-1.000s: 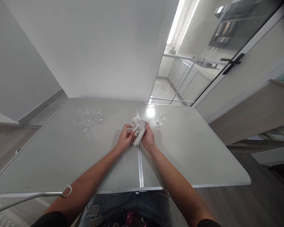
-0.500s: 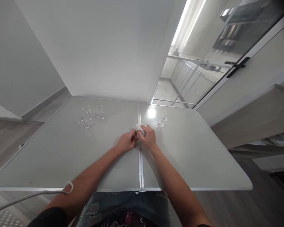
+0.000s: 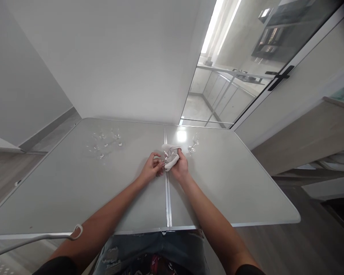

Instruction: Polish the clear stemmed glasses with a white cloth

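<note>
Over the seam of the table, a white cloth (image 3: 172, 165) lies opened out in my right hand (image 3: 181, 166), which grips it with the thumb on top. Within the cloth's folds sits a clear stemmed glass (image 3: 169, 154), its bowl partly covered. My left hand (image 3: 151, 168) is just to the left, its fingers curled at the stem end of this glass; the exact grip is small and partly hidden. Another clear stemmed glass (image 3: 193, 144) stands a little beyond my right hand.
Several clear stemmed glasses (image 3: 103, 144) are grouped at the back left of the light grey table (image 3: 223, 183). A white wall (image 3: 123, 65) rises behind it. At the back right is a glass door with a black handle (image 3: 281, 78). A white cable (image 3: 40, 237) crosses the front left edge.
My right hand has turned from palm down to palm up, opening the cloth so the glass in it shows. My left hand remains beside it. The view has shifted slightly.
</note>
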The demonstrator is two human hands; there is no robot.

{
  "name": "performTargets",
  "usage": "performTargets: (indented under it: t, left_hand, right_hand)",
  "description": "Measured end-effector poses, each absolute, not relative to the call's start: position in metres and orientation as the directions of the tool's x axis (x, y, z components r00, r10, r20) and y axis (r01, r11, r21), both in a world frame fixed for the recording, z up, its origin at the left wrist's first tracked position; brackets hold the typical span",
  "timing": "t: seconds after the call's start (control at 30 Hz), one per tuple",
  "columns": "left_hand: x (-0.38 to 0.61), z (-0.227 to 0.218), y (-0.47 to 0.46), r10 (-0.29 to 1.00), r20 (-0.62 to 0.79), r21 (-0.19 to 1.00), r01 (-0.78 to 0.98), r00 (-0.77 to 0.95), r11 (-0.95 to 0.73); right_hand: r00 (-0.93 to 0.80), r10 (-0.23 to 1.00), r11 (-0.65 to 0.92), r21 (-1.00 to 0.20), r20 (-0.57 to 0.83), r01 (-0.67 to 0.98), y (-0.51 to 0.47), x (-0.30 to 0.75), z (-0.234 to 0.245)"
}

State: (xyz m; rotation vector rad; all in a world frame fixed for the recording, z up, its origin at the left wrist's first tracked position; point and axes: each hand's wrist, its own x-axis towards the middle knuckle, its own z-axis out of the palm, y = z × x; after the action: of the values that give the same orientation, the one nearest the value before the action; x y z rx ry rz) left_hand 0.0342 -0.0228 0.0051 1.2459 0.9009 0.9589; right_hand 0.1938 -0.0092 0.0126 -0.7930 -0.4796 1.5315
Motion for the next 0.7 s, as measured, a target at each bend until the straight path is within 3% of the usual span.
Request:
performTargets:
  t: [0.13,0.3,0.43,0.7]
  left_hand:
    - [0.038,0.001,-0.021,0.943,-0.080,0.983,-0.130,0.324,0.128]
    - [0.044,-0.004,-0.019,0.961,0.051,0.985,-0.173,0.273,-0.003]
    - [0.043,-0.008,-0.018,0.970,0.131,0.979,-0.183,0.204,-0.094]
    - [0.042,-0.011,-0.017,0.985,0.065,0.982,-0.188,0.160,-0.034]
  right_hand:
    - [0.013,0.991,-0.088,-0.706,-0.136,-0.702,-0.012,0.182,0.011]
    - [-0.075,0.990,-0.139,-0.746,-0.119,-0.651,-0.019,0.171,0.015]
    - [-0.109,0.989,-0.146,-0.839,-0.104,-0.524,-0.024,0.167,0.018]
    - [-0.155,0.988,-0.004,-0.981,0.027,-0.193,-0.024,0.180,0.021]
